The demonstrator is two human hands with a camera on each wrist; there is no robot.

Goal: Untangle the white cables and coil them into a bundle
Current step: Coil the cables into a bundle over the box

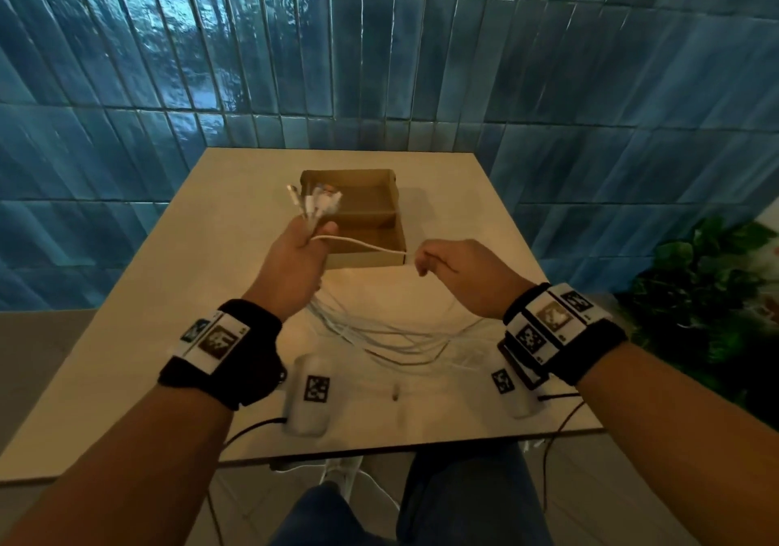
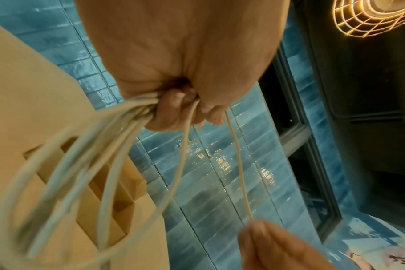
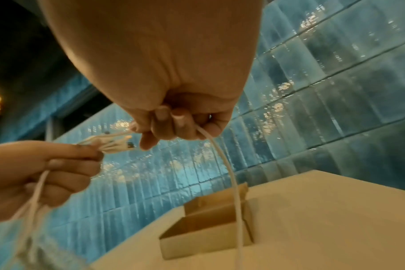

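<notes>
My left hand (image 1: 304, 246) is raised above the table and grips a bunch of white cables (image 1: 379, 334); their plug ends (image 1: 316, 201) stick up out of the fist. The cable lengths hang below the hand in long loops onto the table. In the left wrist view the fist (image 2: 173, 107) is closed round the bundle (image 2: 81, 164). One single cable (image 1: 366, 246) runs from the left fist across to my right hand (image 1: 438, 261), which pinches it in curled fingers. In the right wrist view that cable (image 3: 231, 173) drops from the right fingers (image 3: 178, 124) toward the table.
An open, shallow cardboard box (image 1: 362, 246) with a divider stands mid-table behind the hands. The beige table (image 1: 168, 313) meets a blue tiled wall (image 1: 379, 60). A green plant (image 1: 708, 292) stands at the right. Black wires trail off the near edge.
</notes>
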